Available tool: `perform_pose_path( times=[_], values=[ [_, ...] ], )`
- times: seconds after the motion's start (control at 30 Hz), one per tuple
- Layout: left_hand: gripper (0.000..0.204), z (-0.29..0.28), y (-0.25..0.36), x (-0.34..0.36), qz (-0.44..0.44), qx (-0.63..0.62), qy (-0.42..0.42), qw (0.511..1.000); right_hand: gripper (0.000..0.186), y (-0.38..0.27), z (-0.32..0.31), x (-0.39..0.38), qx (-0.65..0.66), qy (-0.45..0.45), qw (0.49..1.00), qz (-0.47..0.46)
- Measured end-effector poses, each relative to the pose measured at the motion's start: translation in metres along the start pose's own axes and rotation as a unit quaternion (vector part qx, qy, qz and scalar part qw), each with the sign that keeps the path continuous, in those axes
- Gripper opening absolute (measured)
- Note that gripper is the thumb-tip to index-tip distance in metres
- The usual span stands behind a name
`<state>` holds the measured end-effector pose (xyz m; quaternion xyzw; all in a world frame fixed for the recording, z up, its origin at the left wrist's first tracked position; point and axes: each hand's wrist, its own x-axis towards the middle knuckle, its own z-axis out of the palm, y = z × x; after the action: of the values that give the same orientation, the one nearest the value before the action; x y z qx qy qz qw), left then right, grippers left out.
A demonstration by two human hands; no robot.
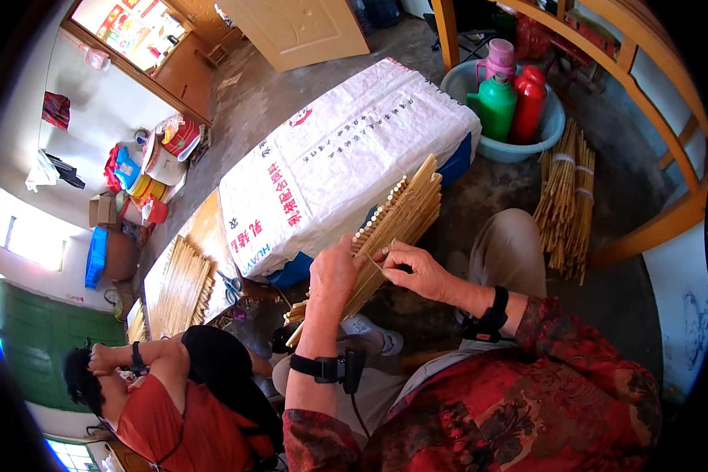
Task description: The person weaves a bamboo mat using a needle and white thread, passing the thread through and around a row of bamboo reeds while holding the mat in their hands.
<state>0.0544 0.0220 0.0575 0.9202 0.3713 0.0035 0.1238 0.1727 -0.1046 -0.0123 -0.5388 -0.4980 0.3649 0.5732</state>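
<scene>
My left hand (334,275) grips a narrow mat of pale reed sticks (401,208), which is held upright at a slant in front of my legs, the round cut ends of the sticks along its upper side. Close beside it on the right, my right hand (417,275) has thumb and fingers closed on a thin strand (376,263) that runs to the mat. Beyond the mat lies a white printed woven sack cover (346,134) over a blue base. A board (165,287) at the left bears another reed mat (187,279) and scissors (230,288).
A person in a red top (165,417) sits at lower left. A blue basin (499,153) holds thermoses (495,110) at upper right, near reed bundles (562,204) and a wooden frame (669,141). Buckets (164,161) line the left wall; a door panel (295,31) stands at the back.
</scene>
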Motion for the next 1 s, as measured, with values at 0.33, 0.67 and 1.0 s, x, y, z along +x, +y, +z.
perform_pose_path(
  times=[0.33,0.67,1.0],
  values=[
    [0.037,0.010,-0.007,0.001,0.002,-0.005,0.022,1.000,0.017,-0.006,0.015,0.005,0.187,-0.021,0.982,-0.020],
    [0.027,0.009,0.009,-0.002,-0.024,0.011,0.033,0.999,0.023,-0.022,0.038,-0.022,0.050,0.089,0.993,-0.057],
    [0.035,0.003,-0.007,-0.005,-0.019,-0.026,0.023,0.999,0.016,-0.024,-0.005,-0.020,0.089,0.183,0.978,-0.043]
  ],
)
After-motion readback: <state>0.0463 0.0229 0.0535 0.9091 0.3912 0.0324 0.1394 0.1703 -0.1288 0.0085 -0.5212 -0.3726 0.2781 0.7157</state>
